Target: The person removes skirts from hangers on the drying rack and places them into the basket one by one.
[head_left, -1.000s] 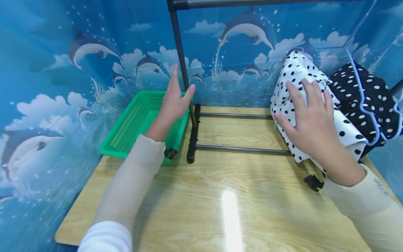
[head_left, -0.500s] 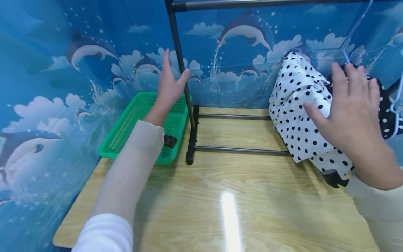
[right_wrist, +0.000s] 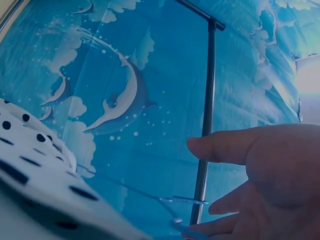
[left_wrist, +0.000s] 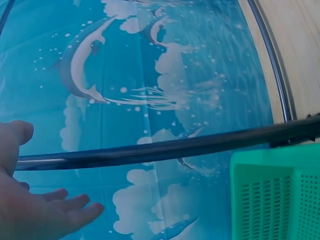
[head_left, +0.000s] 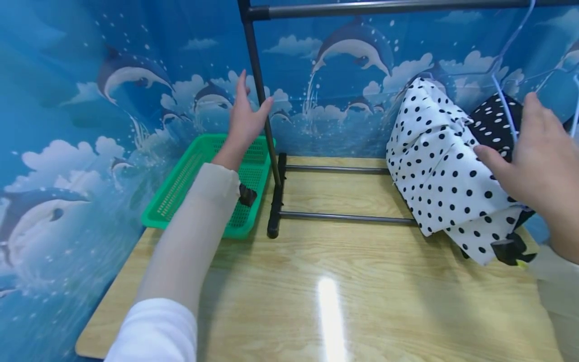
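Note:
My left hand (head_left: 246, 118) is raised above the green basket (head_left: 158, 211), beside the rack's left post (head_left: 261, 88). Its thumb stands apart from straight fingers, and nothing lies in it. At the far right, my right hand (head_left: 549, 161) has its thumb spread and fingers extended. It overlaps a black cloth with white dots (head_left: 495, 120) and a pale blue hanger (head_left: 503, 100) in the head view. A white cloth with black dots (head_left: 439, 166) hangs just left of it. In the right wrist view, part of a blue hanger (right_wrist: 172, 220) shows right at the fingertips.
A black rack with a top bar (head_left: 362, 8) and two lower bars (head_left: 344, 217) stands on the wooden table (head_left: 289, 291). A dolphin-print curtain (head_left: 334, 120) hangs behind. A small black piece (head_left: 247, 195) sits at the left cuff, another (head_left: 511, 250) by the right.
My right hand has moved right, from in front of the white dotted cloth to the hangers and black cloth. My left hand has risen slightly and then stayed nearly still.

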### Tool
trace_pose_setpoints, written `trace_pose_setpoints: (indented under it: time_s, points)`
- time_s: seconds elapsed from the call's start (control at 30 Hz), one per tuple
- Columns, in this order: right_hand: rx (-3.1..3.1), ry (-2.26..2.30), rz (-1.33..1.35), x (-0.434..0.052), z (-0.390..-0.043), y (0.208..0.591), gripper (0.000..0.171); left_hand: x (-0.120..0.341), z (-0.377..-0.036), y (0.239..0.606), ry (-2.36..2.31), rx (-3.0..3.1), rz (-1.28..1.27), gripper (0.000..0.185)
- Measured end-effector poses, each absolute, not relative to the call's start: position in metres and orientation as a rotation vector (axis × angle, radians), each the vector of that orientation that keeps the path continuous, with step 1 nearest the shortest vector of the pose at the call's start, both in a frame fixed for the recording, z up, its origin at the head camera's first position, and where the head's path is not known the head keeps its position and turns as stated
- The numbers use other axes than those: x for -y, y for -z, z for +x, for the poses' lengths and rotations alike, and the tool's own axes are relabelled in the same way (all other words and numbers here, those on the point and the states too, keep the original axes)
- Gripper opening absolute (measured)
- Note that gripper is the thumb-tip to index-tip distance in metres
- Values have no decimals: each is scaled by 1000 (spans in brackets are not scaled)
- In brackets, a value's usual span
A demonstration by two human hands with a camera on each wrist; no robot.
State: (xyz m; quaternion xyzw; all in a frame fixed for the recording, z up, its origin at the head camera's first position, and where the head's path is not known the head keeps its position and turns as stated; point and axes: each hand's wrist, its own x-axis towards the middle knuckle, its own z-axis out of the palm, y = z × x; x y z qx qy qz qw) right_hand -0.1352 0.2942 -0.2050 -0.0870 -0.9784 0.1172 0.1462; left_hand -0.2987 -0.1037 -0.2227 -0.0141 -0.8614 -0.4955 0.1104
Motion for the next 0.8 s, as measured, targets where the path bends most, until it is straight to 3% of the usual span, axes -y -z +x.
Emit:
trace_pose_setpoints:
  time_s: [0.57,0.8]
  points:
    - [2879,-460,-312,-311,-145,220,75,96,-312,231,1515,2463,-101,69]
    - [2803,-538,-227,-311,-151,228,60,101,-316,231,1544,2405,-122,61]
